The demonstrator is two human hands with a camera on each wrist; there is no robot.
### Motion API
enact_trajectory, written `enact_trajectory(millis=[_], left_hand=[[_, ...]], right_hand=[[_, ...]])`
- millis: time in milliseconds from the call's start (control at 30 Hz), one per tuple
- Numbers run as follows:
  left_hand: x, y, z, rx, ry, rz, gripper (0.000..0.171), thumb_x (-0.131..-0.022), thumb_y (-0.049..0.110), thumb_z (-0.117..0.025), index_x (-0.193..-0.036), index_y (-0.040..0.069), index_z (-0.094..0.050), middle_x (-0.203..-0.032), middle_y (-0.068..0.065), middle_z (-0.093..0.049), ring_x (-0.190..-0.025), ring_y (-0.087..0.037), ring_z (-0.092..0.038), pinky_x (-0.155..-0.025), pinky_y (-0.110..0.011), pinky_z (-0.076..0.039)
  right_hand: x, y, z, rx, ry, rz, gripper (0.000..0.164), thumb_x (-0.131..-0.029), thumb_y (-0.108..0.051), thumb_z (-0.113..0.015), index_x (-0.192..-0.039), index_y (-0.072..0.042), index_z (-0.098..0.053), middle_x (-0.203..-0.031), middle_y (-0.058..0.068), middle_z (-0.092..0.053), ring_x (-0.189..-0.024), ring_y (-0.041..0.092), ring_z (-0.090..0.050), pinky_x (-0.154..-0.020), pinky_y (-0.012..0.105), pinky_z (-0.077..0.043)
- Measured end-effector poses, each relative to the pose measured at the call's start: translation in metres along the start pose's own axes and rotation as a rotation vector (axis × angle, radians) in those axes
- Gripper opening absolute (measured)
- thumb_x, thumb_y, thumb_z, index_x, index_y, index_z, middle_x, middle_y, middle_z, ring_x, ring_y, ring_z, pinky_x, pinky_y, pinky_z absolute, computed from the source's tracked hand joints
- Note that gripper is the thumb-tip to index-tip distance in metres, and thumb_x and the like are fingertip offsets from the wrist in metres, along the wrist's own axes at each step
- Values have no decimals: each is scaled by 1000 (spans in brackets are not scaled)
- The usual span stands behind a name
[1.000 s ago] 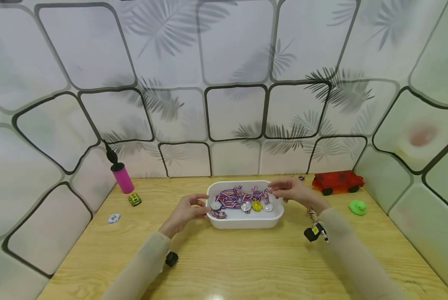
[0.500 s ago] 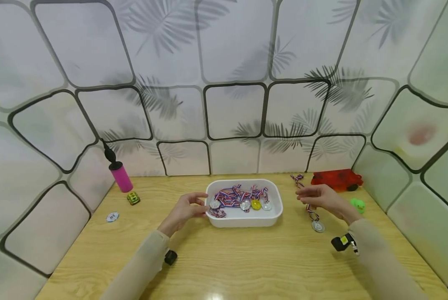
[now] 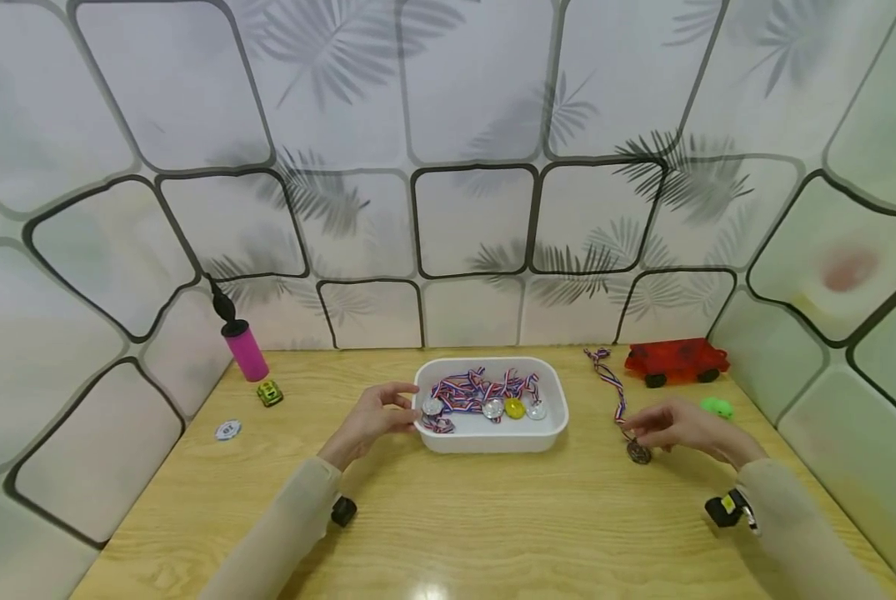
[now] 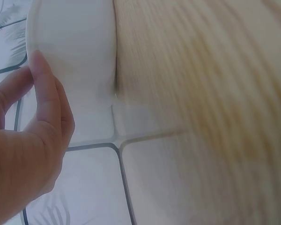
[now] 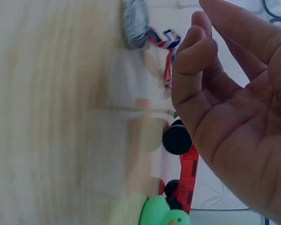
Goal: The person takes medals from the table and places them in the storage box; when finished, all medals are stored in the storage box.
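A white oblong tub [image 3: 493, 443] holds several medals [image 3: 514, 408] in silver and gold tones, with tangled red, white and blue ribbons. My left hand [image 3: 370, 421] pinches its left rim; the left wrist view shows thumb and fingertips meeting at the rim. Right of the tub, a single medal [image 3: 638, 452] lies on the table, its striped ribbon [image 3: 611, 379] running back toward the wall. My right hand [image 3: 691, 429] hovers just over the medal's ribbon end, fingers bent loosely. In the right wrist view the silver medal [image 5: 136, 23] appears apart from those fingers.
A red toy car [image 3: 676, 362] and a green rubber duck [image 3: 718, 407] sit at the back right. On the left stand a pink balloon pump [image 3: 245, 352], a small yellow-green toy car [image 3: 270, 393] and a round chip [image 3: 227, 430]. Patterned walls edge the table.
My right hand has moved from the tub's right end rightward and toward me, over the loose medal. My left hand stays at the tub's rim.
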State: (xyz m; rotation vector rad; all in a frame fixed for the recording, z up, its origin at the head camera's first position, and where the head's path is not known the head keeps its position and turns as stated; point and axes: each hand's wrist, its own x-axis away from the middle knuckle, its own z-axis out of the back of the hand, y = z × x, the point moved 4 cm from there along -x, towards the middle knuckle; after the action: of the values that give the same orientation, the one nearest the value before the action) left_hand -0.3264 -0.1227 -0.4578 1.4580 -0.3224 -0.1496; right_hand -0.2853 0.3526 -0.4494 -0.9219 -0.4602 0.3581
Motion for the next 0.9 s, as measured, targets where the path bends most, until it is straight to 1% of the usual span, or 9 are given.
enact_trajectory(millis=[133,233,367,500,600,700,800,900], left_hand=[[0,0,0,-3,4,-3,50,-85,-9,-68,-133,-8,-53,-92,-8,-55,-70,-13,-63,-70,-30,-62],[0,0,0,-5,5,-3,50,-85,-9,-69,-132,-8,-53,-92,-8,-55,-70,-13,-63,-71,-31,-62],[-1,0,0,-9,-1,-4,50,-85,-8,-69,-132,-8,-53,-92,-8,-56,-71,-13,-63,-77,-38,-62],[-2,0,0,-10,-4,-4,51,-84,-8,-70,-132,-8,-53,-92,-8,-56,-71,-14,-64,-80,-42,-61],[-2,1,0,-9,0,-3,51,-84,-7,-70,-132,-8,-53,-92,-8,-56,-72,-14,-63,-80,-42,-61],[-2,1,0,-10,1,-1,51,-85,-7,-70,-132,-7,-53,-92,-8,-56,-72,-14,-63,-79,-40,-61],[-2,0,0,-9,4,7,51,-84,-8,-69,-132,-7,-53,-92,-9,-56,-70,-14,-63,-77,-38,-62],[-2,0,0,-9,7,13,51,-84,-9,-69,-132,-7,-53,-92,-9,-56,-69,-13,-63,-77,-37,-62]], right_hand=[[2,6,-2,13,-8,8,44,-90,-11,-70,-128,7,-59,-108,18,-67,-83,5,-58,-66,27,-56],[1,10,-4,47,-14,26,44,-88,-11,-72,-128,5,-61,-114,21,-67,-87,5,-58,-70,23,-54],[0,15,-7,90,-27,57,45,-85,-13,-75,-126,3,-63,-127,24,-62,-98,3,-58,-78,18,-51],[0,16,-9,113,-29,55,47,-85,-14,-76,-126,2,-63,-128,25,-61,-95,4,-56,-75,18,-49],[-1,16,-9,146,-15,42,46,-84,-15,-77,-126,0,-64,-124,19,-63,-89,6,-52,-71,18,-45],[-2,14,-10,198,6,58,43,-83,-15,-78,-121,0,-67,-115,13,-66,-84,6,-50,-68,19,-44],[-3,12,-12,227,21,93,38,-81,-12,-79,-114,1,-68,-106,10,-67,-80,5,-50,-66,19,-44],[-4,13,-14,230,36,93,35,-79,-10,-80,-109,1,-67,-102,8,-66,-77,5,-50,-64,19,-44]])
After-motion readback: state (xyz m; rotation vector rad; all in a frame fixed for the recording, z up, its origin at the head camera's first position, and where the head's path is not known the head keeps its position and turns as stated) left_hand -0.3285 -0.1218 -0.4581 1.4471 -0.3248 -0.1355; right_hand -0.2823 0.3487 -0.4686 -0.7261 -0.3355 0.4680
